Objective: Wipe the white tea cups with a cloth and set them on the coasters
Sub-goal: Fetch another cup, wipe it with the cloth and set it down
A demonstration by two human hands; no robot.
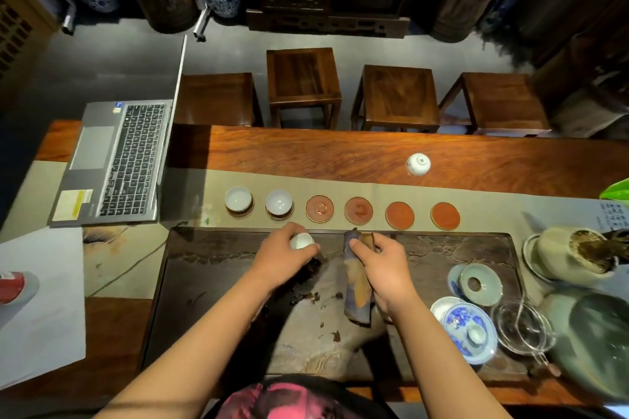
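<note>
Left hand (284, 257) grip pinching a white cup (301, 241), right hand (383, 264) grip clutching a folded cloth (357, 286), two cups on coasters (360, 211) toward the counter's far edge

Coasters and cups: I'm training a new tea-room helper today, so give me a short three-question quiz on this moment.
1. How many coasters in the row are bare?
2. True or false: the right hand holds the cloth.
3. What does the left hand hold? A) a lid B) a white cup C) a coaster

Key:
1. Four. The two leftmost carry a cup and another cup; the coasters from the third coaster to the last coaster are bare.
2. True.
3. B, the held cup, above the tray.
</note>
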